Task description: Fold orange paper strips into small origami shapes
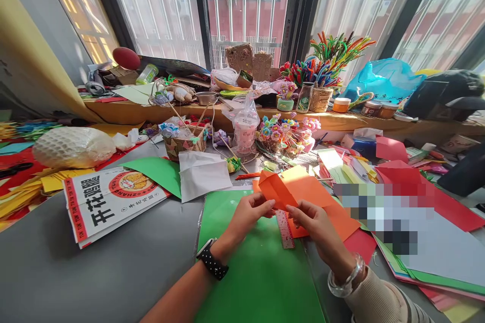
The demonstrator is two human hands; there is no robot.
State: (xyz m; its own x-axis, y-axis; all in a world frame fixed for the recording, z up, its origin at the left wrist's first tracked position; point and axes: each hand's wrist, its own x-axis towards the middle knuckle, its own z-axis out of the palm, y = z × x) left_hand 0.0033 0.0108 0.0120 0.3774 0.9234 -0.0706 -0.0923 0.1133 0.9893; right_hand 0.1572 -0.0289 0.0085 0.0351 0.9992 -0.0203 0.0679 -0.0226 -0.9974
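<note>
My left hand (248, 214) and my right hand (312, 222) together pinch a folded piece of orange paper (278, 189) a little above the table. My left wrist wears a dark dotted watch band, my right wrist a clear bangle. Under the fold lies a larger orange sheet (326, 202). A pink ruler (285, 229) rests between my hands. All of this sits over a big green sheet (257, 272) on the grey table (113, 272).
A printed red-and-white bag (104, 202) lies to the left, beside white paper (202, 174) and a netted white bundle (71, 146). Small baskets, paper flowers (284, 131) and a plastic cup (245, 131) stand behind. Stacked coloured sheets (435, 192) spread at right.
</note>
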